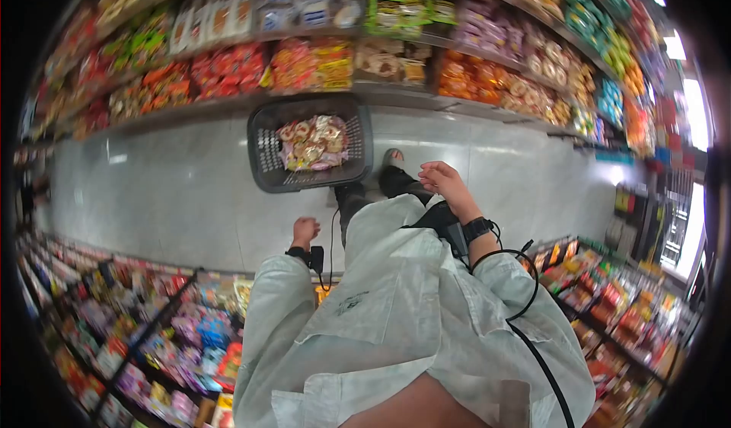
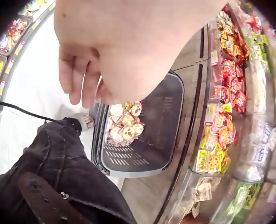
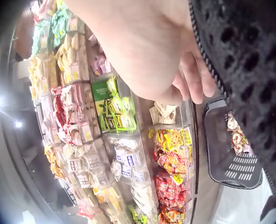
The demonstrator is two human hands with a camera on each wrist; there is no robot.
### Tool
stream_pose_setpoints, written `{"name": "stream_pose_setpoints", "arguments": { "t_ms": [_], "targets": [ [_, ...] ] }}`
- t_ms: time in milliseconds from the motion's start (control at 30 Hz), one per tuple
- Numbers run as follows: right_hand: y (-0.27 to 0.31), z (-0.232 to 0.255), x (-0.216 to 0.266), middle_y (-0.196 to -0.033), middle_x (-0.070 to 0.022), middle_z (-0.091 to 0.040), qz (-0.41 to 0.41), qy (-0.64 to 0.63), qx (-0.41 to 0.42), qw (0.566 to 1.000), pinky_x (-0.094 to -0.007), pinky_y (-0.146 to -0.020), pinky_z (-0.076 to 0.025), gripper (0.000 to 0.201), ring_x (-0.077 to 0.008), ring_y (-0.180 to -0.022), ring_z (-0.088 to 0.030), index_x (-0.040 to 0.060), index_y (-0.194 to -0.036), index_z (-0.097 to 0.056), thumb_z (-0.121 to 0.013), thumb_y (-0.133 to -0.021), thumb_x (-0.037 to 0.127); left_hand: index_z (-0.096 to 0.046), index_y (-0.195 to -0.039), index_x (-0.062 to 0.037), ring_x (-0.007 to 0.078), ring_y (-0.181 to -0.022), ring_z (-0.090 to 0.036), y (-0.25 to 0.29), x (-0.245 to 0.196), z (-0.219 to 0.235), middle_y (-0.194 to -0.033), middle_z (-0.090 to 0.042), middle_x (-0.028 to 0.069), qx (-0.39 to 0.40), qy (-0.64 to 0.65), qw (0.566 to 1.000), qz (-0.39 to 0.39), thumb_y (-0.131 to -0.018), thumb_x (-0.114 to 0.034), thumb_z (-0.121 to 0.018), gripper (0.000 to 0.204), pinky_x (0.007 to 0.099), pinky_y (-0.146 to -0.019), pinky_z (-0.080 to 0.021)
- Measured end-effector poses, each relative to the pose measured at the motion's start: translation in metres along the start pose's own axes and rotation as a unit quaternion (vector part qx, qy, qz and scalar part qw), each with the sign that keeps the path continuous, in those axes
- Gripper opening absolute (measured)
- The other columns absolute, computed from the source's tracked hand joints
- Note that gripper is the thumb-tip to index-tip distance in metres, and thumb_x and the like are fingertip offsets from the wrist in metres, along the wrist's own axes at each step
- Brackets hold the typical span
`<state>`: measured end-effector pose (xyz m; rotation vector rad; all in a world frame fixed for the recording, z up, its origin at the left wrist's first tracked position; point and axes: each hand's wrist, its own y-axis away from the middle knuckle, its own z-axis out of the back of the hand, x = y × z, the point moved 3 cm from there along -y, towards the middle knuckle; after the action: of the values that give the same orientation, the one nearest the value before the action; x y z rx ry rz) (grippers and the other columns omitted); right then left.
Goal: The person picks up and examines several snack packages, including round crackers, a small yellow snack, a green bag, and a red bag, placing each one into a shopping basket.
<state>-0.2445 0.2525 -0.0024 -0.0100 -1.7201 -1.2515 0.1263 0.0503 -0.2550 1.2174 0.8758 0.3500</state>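
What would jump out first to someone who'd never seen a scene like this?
Probably the dark basket on the grey floor, with wrapped snacks inside. Beyond it, colourful packets crowd the shelves. Nearer the viewer, the left hand and right hand hang at either side of a loose pale shirt.

Head camera above, facing down, wrist cameras closer, basket shared
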Motion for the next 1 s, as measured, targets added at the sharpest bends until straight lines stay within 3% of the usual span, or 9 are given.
{"name": "stream_pose_setpoints", "arguments": {
  "t_ms": [133,367,567,867,1000],
  "targets": [
    [0.021,0.018,-0.012,-0.103,-0.0022,-0.066,0.013,-0.033,-0.044,0.998,-0.0245,-0.084,-0.050,0.021,-0.0098,-0.092,-0.061,0.0080,-0.114,-0.061,-0.057,-0.096,0.017,-0.061,-0.110,-0.0078,0.0194,-0.083,-0.066,0.005,-0.020,-0.002,-0.095,-0.067,0.0080,0.000,-0.028,1.000,-0.011,-0.091,-0.023,-0.059,0.024,0.0324,-0.071,-0.054],
    [0.032,0.058,-0.038,-0.102,-0.0017,-0.065,0.031,-0.085,-0.054,0.994,-0.0231,-0.082,-0.049,0.022,-0.0093,-0.091,-0.061,0.0074,-0.115,-0.062,-0.057,-0.096,0.017,-0.061,-0.106,-0.0069,0.0166,-0.077,-0.066,0.019,-0.091,-0.059,-0.091,-0.068,0.0072,0.017,-0.066,0.994,-0.081,-0.094,-0.018,-0.055,0.017,0.0294,-0.068,-0.052],
    [0.035,0.122,-0.058,-0.100,-0.0019,-0.064,0.061,-0.154,-0.042,0.985,-0.0239,-0.080,-0.048,0.021,-0.0098,-0.089,-0.059,0.0063,-0.113,-0.062,-0.057,-0.096,0.017,-0.061,-0.108,-0.0074,0.0141,-0.075,-0.065,0.056,-0.133,-0.145,-0.089,-0.068,0.0059,0.029,-0.083,0.985,-0.150,-0.095,-0.016,-0.054,0.017,0.0281,-0.065,-0.051],
    [0.062,0.239,-0.099,-0.099,-0.0033,-0.065,0.101,-0.233,-0.064,0.965,-0.0251,-0.081,-0.048,0.020,-0.0110,-0.089,-0.060,0.0059,-0.110,-0.062,-0.057,-0.095,0.017,-0.064,-0.108,-0.0064,0.0129,-0.077,-0.064,0.102,-0.108,-0.294,-0.092,-0.069,0.0065,0.117,-0.194,0.962,-0.154,-0.095,-0.017,-0.055,0.019,0.0254,-0.067,-0.050],
    [0.076,0.282,-0.117,-0.100,-0.0036,-0.065,0.097,-0.296,-0.115,0.943,-0.0249,-0.082,-0.048,0.019,-0.0105,-0.090,-0.060,0.0065,-0.111,-0.061,-0.057,-0.096,0.018,-0.064,-0.109,-0.0055,0.0133,-0.080,-0.064,0.110,-0.126,-0.354,-0.093,-0.069,0.0066,0.131,-0.234,0.949,-0.168,-0.095,-0.018,-0.055,0.020,0.0254,-0.070,-0.050]
  ]
}}
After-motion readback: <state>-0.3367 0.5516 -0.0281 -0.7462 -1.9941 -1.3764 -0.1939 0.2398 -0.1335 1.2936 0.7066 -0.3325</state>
